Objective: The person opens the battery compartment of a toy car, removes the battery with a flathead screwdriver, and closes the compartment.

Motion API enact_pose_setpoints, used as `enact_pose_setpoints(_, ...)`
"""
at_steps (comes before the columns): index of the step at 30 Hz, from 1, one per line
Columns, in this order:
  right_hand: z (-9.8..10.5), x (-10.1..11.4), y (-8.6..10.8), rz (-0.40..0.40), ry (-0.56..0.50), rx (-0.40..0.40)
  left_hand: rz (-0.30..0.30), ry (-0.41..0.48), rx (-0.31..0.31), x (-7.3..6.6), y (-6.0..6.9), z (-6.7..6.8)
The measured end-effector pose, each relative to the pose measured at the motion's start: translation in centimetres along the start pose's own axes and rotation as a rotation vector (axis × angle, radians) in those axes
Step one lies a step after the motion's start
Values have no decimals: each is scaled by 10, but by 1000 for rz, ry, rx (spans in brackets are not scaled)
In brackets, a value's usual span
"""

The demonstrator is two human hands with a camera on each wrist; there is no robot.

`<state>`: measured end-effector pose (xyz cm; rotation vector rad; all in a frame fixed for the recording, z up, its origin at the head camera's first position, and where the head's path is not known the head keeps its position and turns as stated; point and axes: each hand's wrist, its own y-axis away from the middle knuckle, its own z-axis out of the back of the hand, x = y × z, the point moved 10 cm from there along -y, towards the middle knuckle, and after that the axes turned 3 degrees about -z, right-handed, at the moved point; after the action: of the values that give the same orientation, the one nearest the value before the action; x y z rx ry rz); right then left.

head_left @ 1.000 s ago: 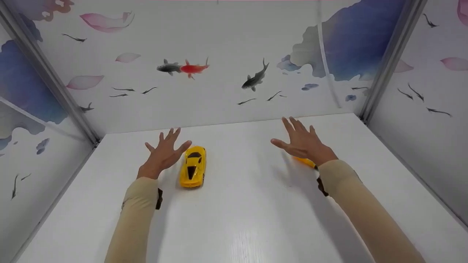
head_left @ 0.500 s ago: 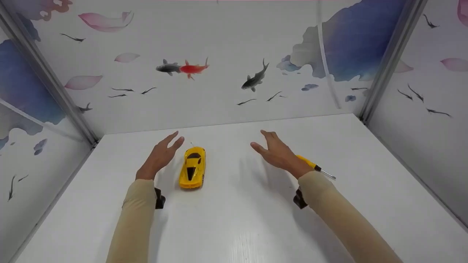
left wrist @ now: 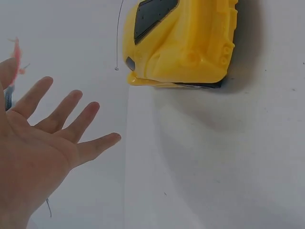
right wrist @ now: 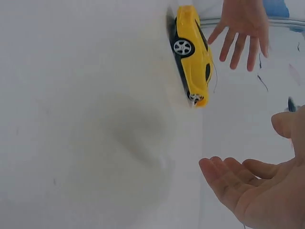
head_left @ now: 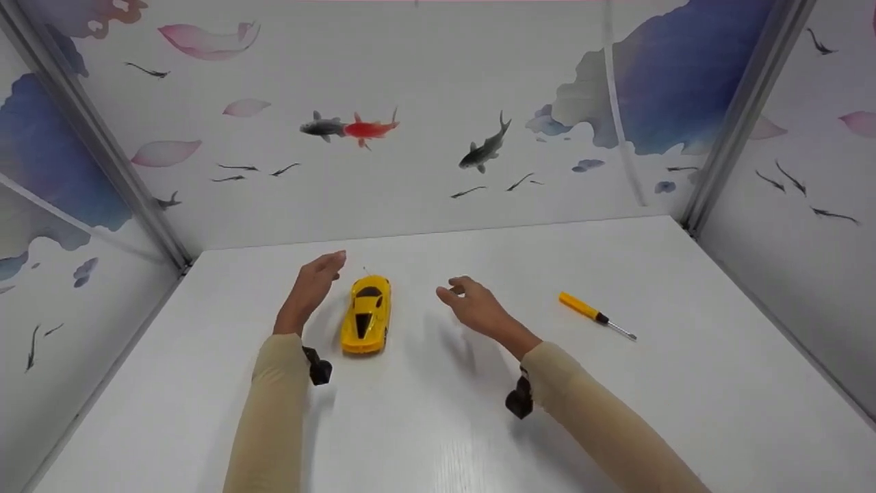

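A yellow toy car (head_left: 366,315) with dark windows and a thin antenna stands on the white table between my two hands. My left hand (head_left: 311,287) hovers just left of it, palm turned towards the car, fingers spread and holding nothing, as the left wrist view shows with the car (left wrist: 190,43) close by. To the car's right is my right hand (head_left: 475,308), raised over the table, fingers gently bent and nothing in them. In the right wrist view a gap separates this hand (right wrist: 267,191) from the car (right wrist: 193,57).
A screwdriver (head_left: 582,307) with a yellow-orange handle lies on the table (head_left: 438,411) to the right. White panels (head_left: 410,198) painted with fish and petals enclose the table at the back and both sides. Each wrist carries a small black camera (head_left: 520,400).
My right hand has moved left and nearer, away from over the screwdriver, which is now fully visible. The left hand's spread fingers have drawn together in the head view. The car has stayed put.
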<state>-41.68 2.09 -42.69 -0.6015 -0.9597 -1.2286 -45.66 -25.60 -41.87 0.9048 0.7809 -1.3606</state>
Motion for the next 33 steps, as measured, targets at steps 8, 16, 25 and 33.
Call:
enact_pose_setpoints(8, -50, -6, -4, -191, -260, 137, 41, 93, -30, 16, -7, -8)
enact_pose_setpoints(16, -84, -14, -5, -255, -464, 219, 90, 97, -55, 30, -11, -17)
enact_pose_setpoints(25, -109, -18, -1, -315, -613, 300, 110, 122, -53, 36, -14, -29)
enact_pose_setpoints(33, -130, -18, 3, -340, -766, 360, 156, 123, -90, 43, -15, -33)
